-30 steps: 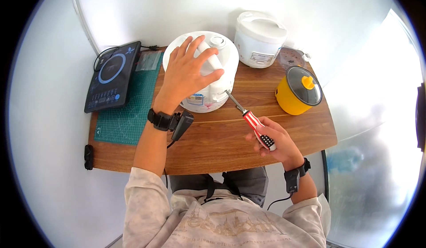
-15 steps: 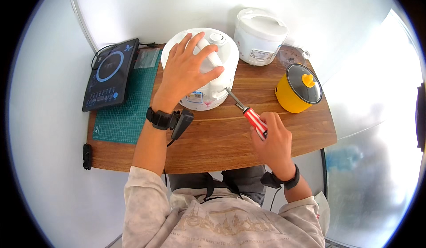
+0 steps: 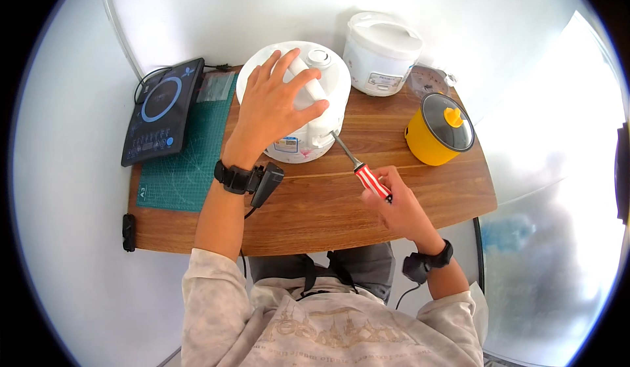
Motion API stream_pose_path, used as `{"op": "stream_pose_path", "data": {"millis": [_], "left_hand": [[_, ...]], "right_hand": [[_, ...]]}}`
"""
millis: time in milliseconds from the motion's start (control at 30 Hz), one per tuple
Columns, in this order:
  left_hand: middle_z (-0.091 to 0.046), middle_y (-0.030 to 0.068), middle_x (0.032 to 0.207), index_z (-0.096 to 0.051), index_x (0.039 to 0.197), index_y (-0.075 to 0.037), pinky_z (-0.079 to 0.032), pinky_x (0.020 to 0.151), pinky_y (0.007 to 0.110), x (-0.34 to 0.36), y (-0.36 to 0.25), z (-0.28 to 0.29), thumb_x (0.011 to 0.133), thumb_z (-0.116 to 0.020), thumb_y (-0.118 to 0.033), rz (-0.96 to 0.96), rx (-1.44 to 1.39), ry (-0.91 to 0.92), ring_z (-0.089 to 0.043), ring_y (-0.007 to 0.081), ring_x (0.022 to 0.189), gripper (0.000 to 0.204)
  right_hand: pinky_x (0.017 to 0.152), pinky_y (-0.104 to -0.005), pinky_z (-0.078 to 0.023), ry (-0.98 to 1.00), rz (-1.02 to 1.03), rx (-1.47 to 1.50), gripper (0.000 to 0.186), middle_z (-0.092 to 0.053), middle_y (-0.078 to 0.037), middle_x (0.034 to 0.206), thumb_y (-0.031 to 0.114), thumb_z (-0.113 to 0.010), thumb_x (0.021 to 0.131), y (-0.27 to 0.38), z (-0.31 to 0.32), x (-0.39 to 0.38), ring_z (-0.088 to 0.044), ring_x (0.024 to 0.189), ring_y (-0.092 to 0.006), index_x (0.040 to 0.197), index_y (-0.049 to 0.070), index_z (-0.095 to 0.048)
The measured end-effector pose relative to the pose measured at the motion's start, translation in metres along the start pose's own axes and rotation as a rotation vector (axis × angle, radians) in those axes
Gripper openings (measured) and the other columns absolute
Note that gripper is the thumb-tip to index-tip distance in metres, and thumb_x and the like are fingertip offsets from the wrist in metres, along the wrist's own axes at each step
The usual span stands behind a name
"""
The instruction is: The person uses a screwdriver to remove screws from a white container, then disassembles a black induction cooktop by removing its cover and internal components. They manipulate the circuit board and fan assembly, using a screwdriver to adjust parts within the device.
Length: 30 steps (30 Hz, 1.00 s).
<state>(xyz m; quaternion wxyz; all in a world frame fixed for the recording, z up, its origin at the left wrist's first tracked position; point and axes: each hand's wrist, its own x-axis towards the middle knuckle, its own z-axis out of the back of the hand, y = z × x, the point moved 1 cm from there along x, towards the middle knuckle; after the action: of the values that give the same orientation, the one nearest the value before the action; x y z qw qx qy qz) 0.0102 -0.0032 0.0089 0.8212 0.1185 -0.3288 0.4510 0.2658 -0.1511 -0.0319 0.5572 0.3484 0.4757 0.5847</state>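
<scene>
A large white rice cooker [image 3: 336, 78] with a lid handle [image 3: 317, 90] stands on the wooden table. My left hand [image 3: 272, 102] lies over its lid and handle, fingers spread. A screwdriver [image 3: 373, 181] with a red-and-white striped handle is in my right hand [image 3: 400, 204], which closes around the rear end of the grip. Its metal shaft slants up and left. The tip meets the cooker's side near a small white tab at the lower right; exactly what it touches is too small to make out.
Behind stands a second white rice cooker [image 3: 382, 55]. To the right are a yellow pot [image 3: 430, 140] with a glass lid and a clear round piece [image 3: 426, 83]. An induction cooktop [image 3: 161, 111] lies partly over a green cutting mat [image 3: 190, 176] at left. A small black object [image 3: 128, 233] sits by the left edge.
My right hand has turned and slid down toward the screwdriver handle's rear end, its wrist swinging right. The screwdriver has rolled slightly, its tip still at the cooker. My left hand stays put.
</scene>
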Motion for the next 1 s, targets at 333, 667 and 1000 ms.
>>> {"op": "stream_pose_path", "data": {"millis": [333,667,1000], "left_hand": [[-0.048,0.0140,0.153,-0.071,0.124,-0.022,-0.035,0.115,0.059,0.002,0.003,-0.005,0.086,-0.073,-0.053,-0.009,-0.027,-0.023,-0.040,0.0434,0.144,0.049],[-0.049,0.0145,0.152,-0.071,0.121,-0.024,-0.034,0.115,0.059,0.001,0.002,-0.005,0.086,-0.072,-0.055,-0.008,-0.038,-0.018,-0.040,0.0434,0.144,0.047],[-0.048,0.0137,0.152,-0.071,0.120,-0.025,-0.034,0.115,0.059,0.002,0.003,-0.008,0.086,-0.073,-0.055,-0.013,-0.037,-0.031,-0.040,0.0429,0.144,0.045]], "right_hand": [[0.061,-0.0383,-0.052,-0.473,0.424,-0.869,0.024,-0.066,-0.012,0.094,0.024,-0.063,0.100,0.007,-0.025,-0.012,-0.067,0.073,-0.0288,0.112,0.004,-0.061],[0.047,-0.0264,-0.045,0.290,-0.362,0.785,0.029,-0.062,-0.006,0.074,0.032,-0.064,0.100,-0.006,0.005,0.009,-0.058,0.058,-0.0124,0.111,0.006,-0.055],[0.050,-0.0238,-0.044,-0.182,0.068,-0.009,0.023,-0.062,-0.004,0.074,0.022,-0.070,0.095,-0.022,-0.006,0.005,-0.057,0.059,-0.0095,0.105,0.006,-0.058]]}}
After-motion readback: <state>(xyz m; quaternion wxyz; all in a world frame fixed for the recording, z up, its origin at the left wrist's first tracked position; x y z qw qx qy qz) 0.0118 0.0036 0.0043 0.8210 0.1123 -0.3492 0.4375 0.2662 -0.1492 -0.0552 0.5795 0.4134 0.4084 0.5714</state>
